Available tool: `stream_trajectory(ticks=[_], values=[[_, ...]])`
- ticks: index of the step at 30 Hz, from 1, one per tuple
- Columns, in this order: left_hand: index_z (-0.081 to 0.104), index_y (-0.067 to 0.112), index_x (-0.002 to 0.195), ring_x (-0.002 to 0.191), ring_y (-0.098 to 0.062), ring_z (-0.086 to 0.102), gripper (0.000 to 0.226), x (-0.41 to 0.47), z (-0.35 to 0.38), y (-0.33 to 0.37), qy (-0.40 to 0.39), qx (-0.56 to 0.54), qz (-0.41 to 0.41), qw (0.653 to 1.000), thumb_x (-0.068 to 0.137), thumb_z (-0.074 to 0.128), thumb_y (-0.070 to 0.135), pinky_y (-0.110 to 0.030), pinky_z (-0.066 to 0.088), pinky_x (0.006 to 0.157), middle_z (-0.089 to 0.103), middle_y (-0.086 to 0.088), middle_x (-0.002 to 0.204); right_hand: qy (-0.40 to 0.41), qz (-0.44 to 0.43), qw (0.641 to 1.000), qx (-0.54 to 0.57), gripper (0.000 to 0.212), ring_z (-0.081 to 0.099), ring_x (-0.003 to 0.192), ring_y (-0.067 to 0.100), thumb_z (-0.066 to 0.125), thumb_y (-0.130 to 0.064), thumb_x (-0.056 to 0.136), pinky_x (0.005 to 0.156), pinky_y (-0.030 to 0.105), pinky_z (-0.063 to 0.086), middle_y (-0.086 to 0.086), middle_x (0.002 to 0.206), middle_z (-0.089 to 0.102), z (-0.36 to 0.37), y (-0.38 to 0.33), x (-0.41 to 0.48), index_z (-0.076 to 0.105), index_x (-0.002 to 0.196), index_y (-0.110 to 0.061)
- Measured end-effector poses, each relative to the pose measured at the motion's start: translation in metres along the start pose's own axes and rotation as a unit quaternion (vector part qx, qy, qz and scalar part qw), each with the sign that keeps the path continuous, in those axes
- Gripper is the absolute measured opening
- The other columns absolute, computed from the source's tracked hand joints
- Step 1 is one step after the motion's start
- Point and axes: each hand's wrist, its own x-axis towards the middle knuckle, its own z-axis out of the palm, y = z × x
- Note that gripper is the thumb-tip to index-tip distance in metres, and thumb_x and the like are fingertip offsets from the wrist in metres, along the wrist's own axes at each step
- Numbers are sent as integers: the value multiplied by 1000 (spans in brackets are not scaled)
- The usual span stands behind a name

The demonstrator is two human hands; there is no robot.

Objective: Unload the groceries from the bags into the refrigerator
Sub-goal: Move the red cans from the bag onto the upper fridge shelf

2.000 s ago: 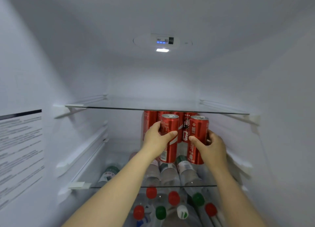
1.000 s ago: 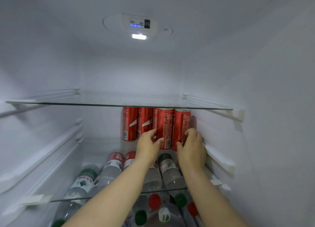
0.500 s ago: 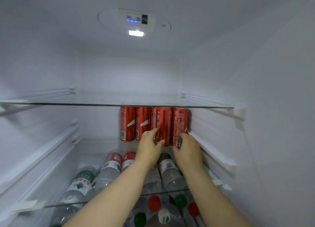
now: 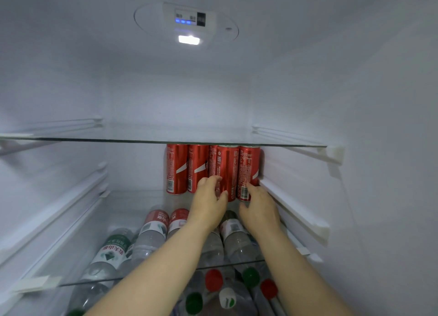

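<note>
Refrigerator shelf (image 4: 132, 201): left fingers (image 4: 208, 181) curl round a can (image 4: 227, 168), right fingers (image 4: 251, 187) touch its neighbour (image 4: 248, 166).

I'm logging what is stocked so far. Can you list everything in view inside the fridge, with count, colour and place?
red cans: four showing, red, upright in a row at the back right of the middle shelf
water bottles: about five, clear with red or green labels, lying on the middle shelf
lower bottles: several, with red, green and white caps, below the middle shelf
top shelf: one, clear glass, just above the cans
light panel: one, white with blue lights, on the ceiling
left hand: one, curled round the base of the third can from the left
right hand: one, fingers touching the base of the rightmost can
</note>
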Motion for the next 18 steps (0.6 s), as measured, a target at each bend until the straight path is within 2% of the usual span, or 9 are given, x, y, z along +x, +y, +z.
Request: stream_trajectory(ticks=[6,12,18], values=[[46,17,136,103,-7,48,43,0,2,3,-21,19,27,999,94,51,11,-18,40,90,47,-1,128,3,9,1000,13,43,57,102,16,57,-14,88,85,33,52,-1,119,58,1,1,0,53,130,-22],[45,18,138,105,-5,46,44,-1,1,4,-26,20,27,999,95,49,11,-18,39,93,46,1,131,2,19,999,26,37,59,94,14,57,-13,87,78,30,53,-2,112,61,-1,1,1,58,123,-23],[41,16,142,117,-14,50,50,-6,-2,7,-45,42,2,998,93,54,16,-23,40,100,44,-2,135,-4,24,999,37,34,60,92,14,57,-14,87,76,30,53,-2,109,63,-6,-3,-3,60,119,-22]])
